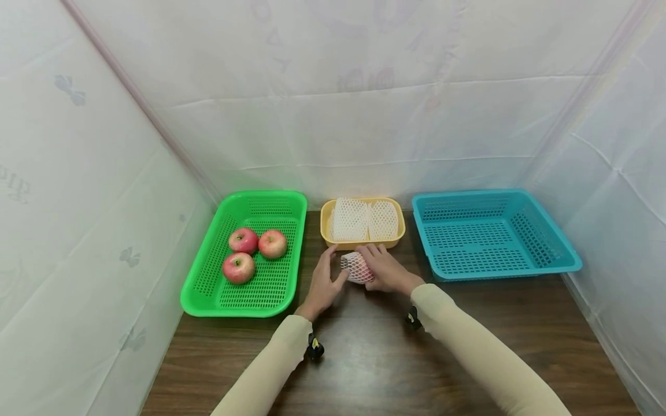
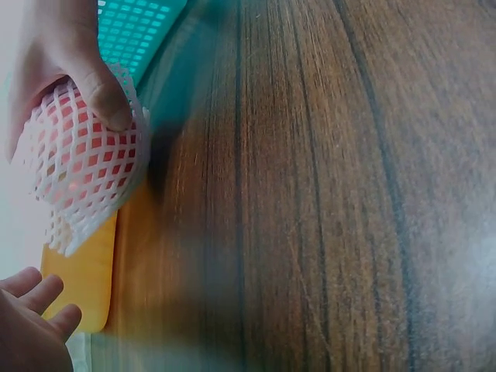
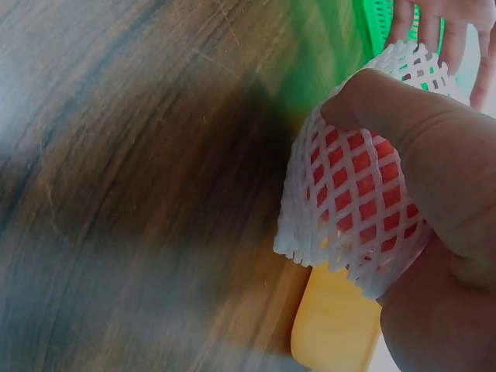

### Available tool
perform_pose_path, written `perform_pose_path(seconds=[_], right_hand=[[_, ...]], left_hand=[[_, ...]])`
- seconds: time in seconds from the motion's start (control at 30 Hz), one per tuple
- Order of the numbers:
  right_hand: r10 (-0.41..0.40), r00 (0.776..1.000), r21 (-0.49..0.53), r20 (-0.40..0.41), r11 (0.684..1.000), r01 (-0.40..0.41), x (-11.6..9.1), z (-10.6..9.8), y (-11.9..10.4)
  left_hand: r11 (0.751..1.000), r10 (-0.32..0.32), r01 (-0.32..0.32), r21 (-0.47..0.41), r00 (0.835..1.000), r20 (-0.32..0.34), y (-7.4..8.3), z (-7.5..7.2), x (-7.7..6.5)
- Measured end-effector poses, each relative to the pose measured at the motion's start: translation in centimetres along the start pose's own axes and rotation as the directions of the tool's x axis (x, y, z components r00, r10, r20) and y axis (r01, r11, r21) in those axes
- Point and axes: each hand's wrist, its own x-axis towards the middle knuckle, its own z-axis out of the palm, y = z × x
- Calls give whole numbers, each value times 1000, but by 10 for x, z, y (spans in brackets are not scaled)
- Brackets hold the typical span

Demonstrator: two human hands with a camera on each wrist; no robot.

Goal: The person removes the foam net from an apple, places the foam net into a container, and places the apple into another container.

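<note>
An apple (image 3: 360, 190) wears a white foam net sleeve (image 2: 81, 155) that covers most of it, its red skin showing through the mesh. My right hand (image 1: 386, 269) grips the sleeved apple, thumb on one side of the netting. Just left of it is my left hand (image 1: 324, 287), fingers spread and apart from the netting in both wrist views. Behind the hands a small yellow basket (image 1: 362, 245) holds a stack of flattened foam net sleeves (image 1: 351, 219). Three bare apples (image 1: 239, 268) sit in the green basket (image 1: 260, 312) on the left.
A blue basket (image 1: 507, 271) stands at the right on the dark wooden table (image 1: 364, 358). White sheeting (image 1: 364, 127) rises behind and at both sides.
</note>
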Motion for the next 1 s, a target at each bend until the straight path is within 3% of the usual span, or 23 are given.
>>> perform_pose_path(seconds=[0.23, 1.0], right_hand=[[-25, 1000, -4, -15, 1000, 25, 1, 5, -1], [21, 1000, 12, 7, 1000, -21, 3, 11, 1]], left_hand=[[1000, -8, 8, 0, 1000, -1, -1, -1, -1], [999, -27, 27, 29, 1000, 4, -4, -7, -1]])
